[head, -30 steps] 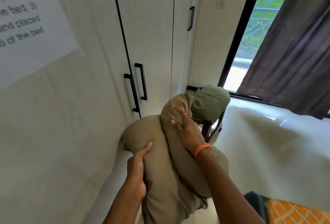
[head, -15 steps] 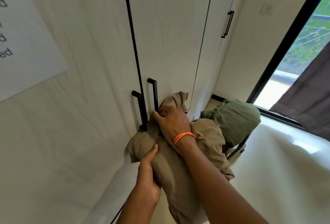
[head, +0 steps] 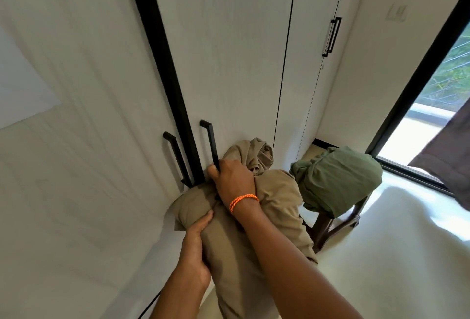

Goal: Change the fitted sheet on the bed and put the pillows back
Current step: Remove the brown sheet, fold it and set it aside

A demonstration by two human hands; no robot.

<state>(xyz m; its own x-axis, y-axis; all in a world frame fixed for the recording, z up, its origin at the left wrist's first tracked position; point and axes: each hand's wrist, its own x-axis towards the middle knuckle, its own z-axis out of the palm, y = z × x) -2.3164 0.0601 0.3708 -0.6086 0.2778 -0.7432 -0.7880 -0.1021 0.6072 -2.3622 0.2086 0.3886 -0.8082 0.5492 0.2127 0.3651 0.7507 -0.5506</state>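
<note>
Head view: a bundled tan sheet (head: 277,206), lumpy and wrinkled, is held up in front of a white wardrobe (head: 229,51), its upper folds close against the lower part of the wardrobe door. The right hand (head: 235,182), with an orange braided band (head: 243,201) round the wrist, lies on top of the bundle with its fingers (head: 216,170) curled. They reach the lower end of a black door handle (head: 209,143); whether they grip the handle, the cloth or both cannot be told from here. The left hand (head: 195,250) holds the bundle from below and from the left side, with the thumb up against the cloth and the fingers wrapped underneath, out of sight. The bundle hangs down between the two forearms toward the bottom edge of the picture.

A second black handle (head: 178,158) sits just left of the first, on the neighbouring door, with a black vertical strip between them. A third handle (head: 332,36) is further along, on a narrower door at upper right.

To the right of the tan bundle, near it but apart, a green bundle of cloth (head: 338,181) rests on a dark wooden stool (head: 333,227). Behind the stool a black-framed window (head: 417,94) shows greenery outside, and a dark curtain (head: 445,156) hangs at the far right edge. The bright white surface at lower right is too washed out to identify. A white sheet of paper (head: 23,92) is stuck to the wardrobe at the left edge.
</note>
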